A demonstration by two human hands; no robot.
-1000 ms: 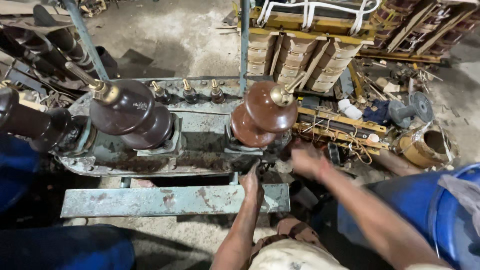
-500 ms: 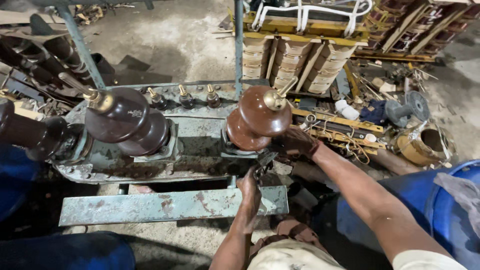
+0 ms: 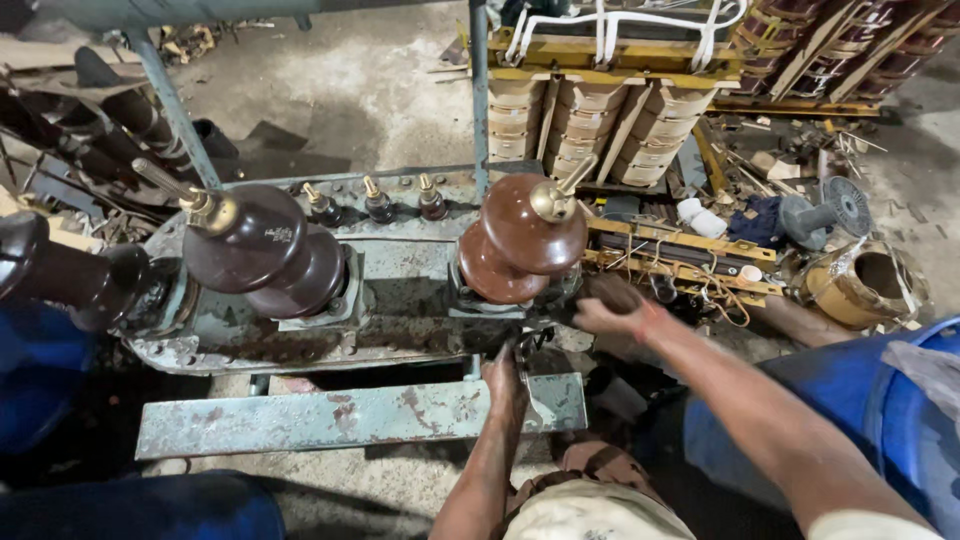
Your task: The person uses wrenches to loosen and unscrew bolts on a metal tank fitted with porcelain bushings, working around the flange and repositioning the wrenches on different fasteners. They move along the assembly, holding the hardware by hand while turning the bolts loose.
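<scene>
A brown porcelain bushing with a brass tip stands tilted on a grimy grey-green transformer lid. My left hand is just below the bushing's base, closed around a slim metal spanner that points down over a rusty steel channel. My right hand is at the right side of the bushing's base with fingers curled; what they grip is hidden. A second, larger brown bushing stands to the left.
Three small brass-topped terminals line the lid's far edge. A third bushing is at the far left. A wound transformer core sits behind, a blue drum is at the right, and coils, wire and scrap litter the floor.
My right hand has shifted slightly around the right side of the bushing's base. My left hand has stayed at the base with the spanner. The camera has tilted a little.
</scene>
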